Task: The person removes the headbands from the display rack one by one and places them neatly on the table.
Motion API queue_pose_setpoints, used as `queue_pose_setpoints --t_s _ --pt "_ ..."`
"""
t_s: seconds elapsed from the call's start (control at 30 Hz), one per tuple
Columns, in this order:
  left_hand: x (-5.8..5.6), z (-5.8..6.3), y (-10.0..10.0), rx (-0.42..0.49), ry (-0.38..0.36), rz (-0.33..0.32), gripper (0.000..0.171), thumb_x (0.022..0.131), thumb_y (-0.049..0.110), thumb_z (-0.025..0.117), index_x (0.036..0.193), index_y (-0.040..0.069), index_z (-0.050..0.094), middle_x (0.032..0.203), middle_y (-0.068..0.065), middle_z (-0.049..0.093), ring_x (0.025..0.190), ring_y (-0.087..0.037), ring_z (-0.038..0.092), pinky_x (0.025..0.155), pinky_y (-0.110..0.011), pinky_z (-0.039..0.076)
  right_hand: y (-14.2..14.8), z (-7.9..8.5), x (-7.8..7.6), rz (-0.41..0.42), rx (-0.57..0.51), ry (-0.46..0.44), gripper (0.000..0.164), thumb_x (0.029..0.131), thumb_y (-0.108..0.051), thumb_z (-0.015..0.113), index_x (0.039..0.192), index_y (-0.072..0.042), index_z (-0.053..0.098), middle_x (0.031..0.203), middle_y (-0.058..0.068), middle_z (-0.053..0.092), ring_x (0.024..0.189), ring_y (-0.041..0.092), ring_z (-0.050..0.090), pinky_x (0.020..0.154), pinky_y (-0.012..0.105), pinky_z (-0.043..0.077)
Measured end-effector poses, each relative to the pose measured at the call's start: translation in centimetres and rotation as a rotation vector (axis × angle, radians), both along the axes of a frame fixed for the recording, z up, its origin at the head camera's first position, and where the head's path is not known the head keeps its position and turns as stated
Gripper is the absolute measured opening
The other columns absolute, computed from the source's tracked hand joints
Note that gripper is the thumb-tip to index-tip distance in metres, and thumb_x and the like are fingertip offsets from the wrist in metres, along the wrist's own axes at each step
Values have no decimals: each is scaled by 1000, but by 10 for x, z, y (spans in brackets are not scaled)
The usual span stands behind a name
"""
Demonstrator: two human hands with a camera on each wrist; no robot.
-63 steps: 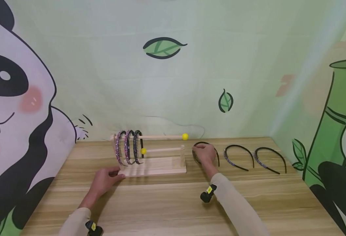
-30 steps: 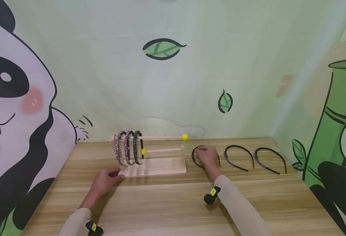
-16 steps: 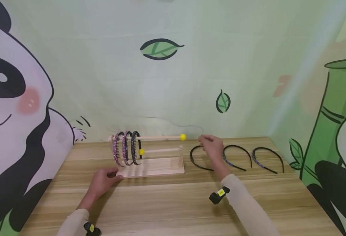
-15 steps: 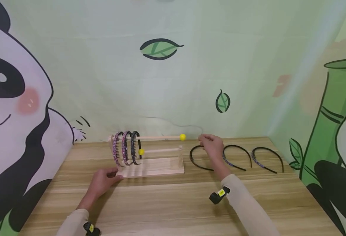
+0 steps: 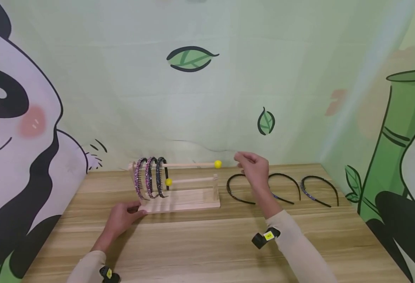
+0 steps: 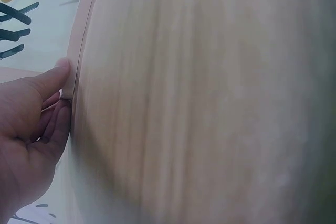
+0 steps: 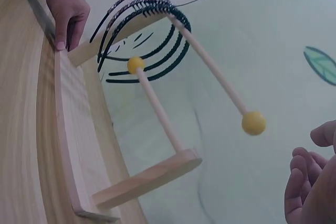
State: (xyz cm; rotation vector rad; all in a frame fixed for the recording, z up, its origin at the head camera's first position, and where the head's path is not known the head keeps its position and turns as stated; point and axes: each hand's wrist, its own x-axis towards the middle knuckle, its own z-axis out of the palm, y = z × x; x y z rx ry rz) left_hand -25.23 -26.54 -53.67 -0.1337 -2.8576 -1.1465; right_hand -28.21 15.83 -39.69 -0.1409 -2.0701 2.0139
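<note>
My left hand (image 5: 120, 220) grips the front left corner of a wooden headband stand (image 5: 182, 205), thumb on its base and fingers against the end. Three glittery toothed headbands (image 5: 149, 179) hang at the left of the stand's upper rod (image 5: 191, 165). My right hand (image 5: 255, 169) is raised to the right of that rod's yellow end ball (image 5: 217, 164). In the right wrist view its thumb and loosely bent fingers (image 7: 302, 174) stand apart with nothing between them. Below it on the table lies a black headband (image 5: 230, 190), partly hidden by the hand and wrist.
Two more headbands lie farther right: a middle one (image 5: 292, 181), partly behind the right forearm, and a right one (image 5: 309, 193). A lower rod (image 5: 193, 180) with its own yellow ball points left. A panda-print backdrop (image 5: 207, 106) rises behind the wooden table (image 5: 193, 247).
My right hand has let go of the nearest headband, which stays on the table slightly shifted, and has lifted up and back. The left hand keeps its place on the stand.
</note>
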Motion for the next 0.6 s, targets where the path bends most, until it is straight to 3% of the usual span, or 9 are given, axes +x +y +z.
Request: queue_pose_setpoints --t_s 0.17,0.37,0.6 --pt "0 0 0 5 -8 3 51 93 28 78 129 -5 66 129 -23 67 122 -39 63 99 -53 52 -8 10 8 66 7 53 33 92 -32 78 113 -7 76 100 4 77 88 19 70 74 27 59" --pt "2 3 1 0 0 -4 52 93 28 78 130 -6 65 130 -24 66 122 -40 63 99 -53 52 -22 12 13 160 34 133 34 93 -31 78 117 -7 75 101 5 76 94 26 69 73 26 58" --pt "2 3 2 1 1 -2 53 92 28 78 130 -6 64 129 -24 67 122 -40 63 99 -53 52 -44 12 22 225 104 177 30 92 -26 78 117 -9 75 108 7 76 94 17 69 84 47 60"
